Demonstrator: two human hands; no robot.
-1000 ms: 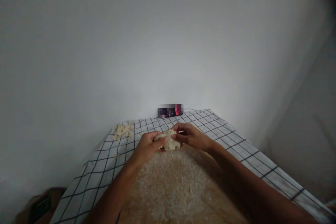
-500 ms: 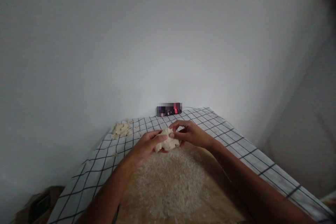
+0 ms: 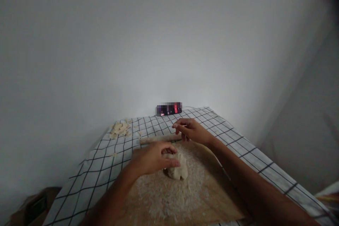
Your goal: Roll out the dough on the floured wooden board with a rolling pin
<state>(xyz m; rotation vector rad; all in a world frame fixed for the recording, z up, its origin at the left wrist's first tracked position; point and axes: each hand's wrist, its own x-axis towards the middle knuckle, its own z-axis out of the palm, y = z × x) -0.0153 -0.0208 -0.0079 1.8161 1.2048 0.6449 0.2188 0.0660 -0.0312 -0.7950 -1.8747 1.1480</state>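
A pale lump of dough point(image 3: 179, 170) rests on the floured wooden board point(image 3: 185, 204). My left hand point(image 3: 159, 159) is curved over its upper left side, thumb and fingers around it. Beyond the dough, my right hand point(image 3: 189, 130) hangs in the air, apart from it. Its fingers are loosely bent and spaced apart, with nothing visible between them. Behind my left hand a wooden rolling pin point(image 3: 156, 139) lies across the far edge of the board, its right end near my right fingertips.
Flat scraps of dough point(image 3: 120, 129) lie at the far left on a checked tablecloth point(image 3: 103, 169). A phone-like dark device with a partly blurred screen point(image 3: 171, 109) leans against the white wall point(image 3: 169, 42). A brown box point(image 3: 37, 204) stands low at the left.
The dough has come down from between both hands onto the board. My left hand moved down with it; my right hand let go and stayed above. The rolling pin now shows.
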